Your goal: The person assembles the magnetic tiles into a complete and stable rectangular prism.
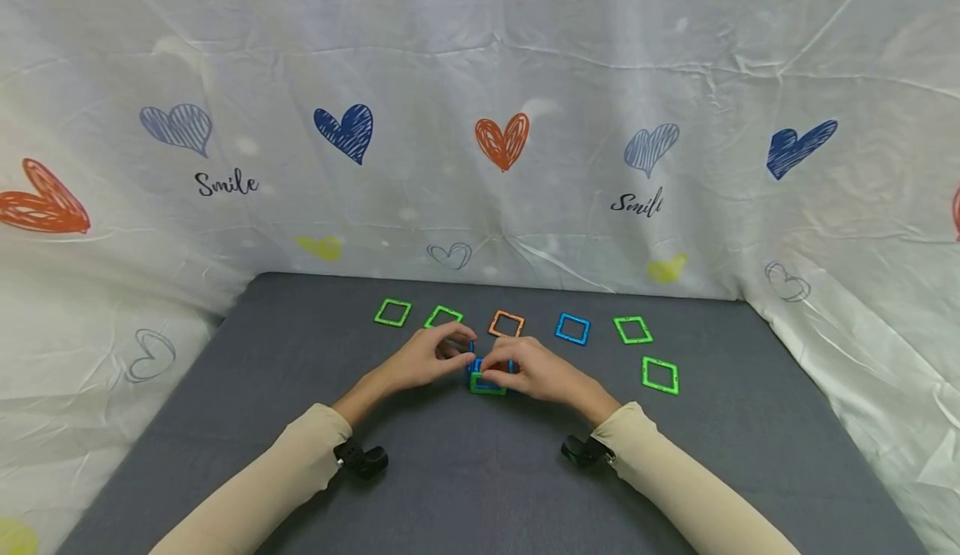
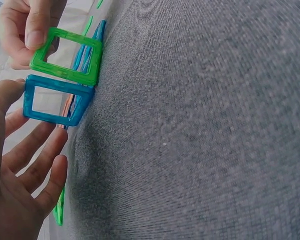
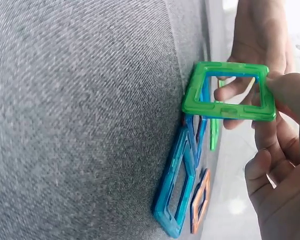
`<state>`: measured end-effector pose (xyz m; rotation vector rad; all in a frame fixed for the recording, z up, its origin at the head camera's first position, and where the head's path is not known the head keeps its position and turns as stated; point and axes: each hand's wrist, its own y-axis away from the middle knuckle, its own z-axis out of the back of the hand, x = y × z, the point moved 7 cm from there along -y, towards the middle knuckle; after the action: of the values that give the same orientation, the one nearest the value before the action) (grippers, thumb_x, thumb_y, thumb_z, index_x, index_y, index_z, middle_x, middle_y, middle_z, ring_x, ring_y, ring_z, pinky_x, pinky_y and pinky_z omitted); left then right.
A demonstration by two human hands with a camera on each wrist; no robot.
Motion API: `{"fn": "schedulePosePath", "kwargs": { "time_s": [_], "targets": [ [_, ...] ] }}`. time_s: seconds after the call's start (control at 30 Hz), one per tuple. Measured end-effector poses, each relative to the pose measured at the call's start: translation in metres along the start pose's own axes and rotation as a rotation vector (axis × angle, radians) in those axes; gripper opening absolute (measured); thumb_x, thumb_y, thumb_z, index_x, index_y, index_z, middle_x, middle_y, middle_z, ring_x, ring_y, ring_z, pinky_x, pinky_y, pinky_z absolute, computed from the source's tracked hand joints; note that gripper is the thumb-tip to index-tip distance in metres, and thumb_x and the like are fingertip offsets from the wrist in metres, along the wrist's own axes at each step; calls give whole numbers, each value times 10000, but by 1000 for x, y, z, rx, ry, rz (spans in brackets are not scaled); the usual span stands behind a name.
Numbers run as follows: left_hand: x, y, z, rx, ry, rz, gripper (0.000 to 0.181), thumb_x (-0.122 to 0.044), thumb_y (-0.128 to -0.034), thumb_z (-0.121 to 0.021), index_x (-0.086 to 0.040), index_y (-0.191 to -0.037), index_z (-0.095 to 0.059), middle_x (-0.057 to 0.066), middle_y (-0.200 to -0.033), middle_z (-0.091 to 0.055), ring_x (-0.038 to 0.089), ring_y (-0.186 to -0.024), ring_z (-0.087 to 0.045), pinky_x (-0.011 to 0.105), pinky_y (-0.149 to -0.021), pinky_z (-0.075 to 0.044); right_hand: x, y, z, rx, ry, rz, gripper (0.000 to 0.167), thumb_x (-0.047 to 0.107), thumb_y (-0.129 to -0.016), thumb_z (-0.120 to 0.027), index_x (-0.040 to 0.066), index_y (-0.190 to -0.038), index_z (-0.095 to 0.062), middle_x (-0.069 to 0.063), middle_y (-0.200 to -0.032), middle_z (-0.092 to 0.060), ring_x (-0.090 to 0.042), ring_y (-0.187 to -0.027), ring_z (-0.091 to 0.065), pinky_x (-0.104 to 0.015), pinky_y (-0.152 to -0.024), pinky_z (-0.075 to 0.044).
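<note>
In the left wrist view, my left hand (image 2: 27,175) pinches the edge of an upright blue square frame (image 2: 52,120) between thumb and index finger, its other fingers spread loosely below. My right hand (image 1: 536,369) grips an upright green square frame (image 2: 64,72) by its top edge, thumb on the near face; the same green frame (image 3: 230,114) stands on the cloth in the right wrist view. Both frames stand side by side, close together. Behind the green one are more blue pieces, partly hidden. A blue frame (image 3: 162,200) also shows low in the right wrist view. From above, my left hand (image 1: 427,361) is left of the pieces.
Beyond my hands, a row of flat square frames lies on the grey cloth (image 1: 495,480): two green, an orange (image 1: 495,322), a blue (image 1: 573,342) and a green (image 1: 633,341). Another green frame (image 1: 660,390) lies nearer on the right. A white printed curtain (image 1: 420,205) hangs behind.
</note>
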<state>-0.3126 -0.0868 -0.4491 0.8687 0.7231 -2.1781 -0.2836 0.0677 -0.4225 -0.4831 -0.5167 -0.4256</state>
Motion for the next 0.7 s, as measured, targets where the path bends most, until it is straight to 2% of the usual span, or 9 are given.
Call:
{"fn": "schedulePosePath", "kwargs": {
  "time_s": [0.37,0.7],
  "targets": [
    [1,0,0,7,15,17,380,-228,-1008,-687,-19,-1316,-609,102,-1265,-632,195,-1004,-693,349,-822,-561,1,1,0,-8,-21,-7,125,122,-984,-705,98,-1079,-782,78,-950,-653,-33,-754,-562,-233,-640,-501],
    [0,0,0,0,20,9,376,-208,-1008,-685,-6,-1315,-604,115,-1265,-633,209,-993,-699,345,-812,-561,0,-1,-1,-21,-28,-6,114,94,-974,-713,84,-1066,-780,58,-939,-652,-39,-745,-557,-233,-627,-494]
  ]
}}
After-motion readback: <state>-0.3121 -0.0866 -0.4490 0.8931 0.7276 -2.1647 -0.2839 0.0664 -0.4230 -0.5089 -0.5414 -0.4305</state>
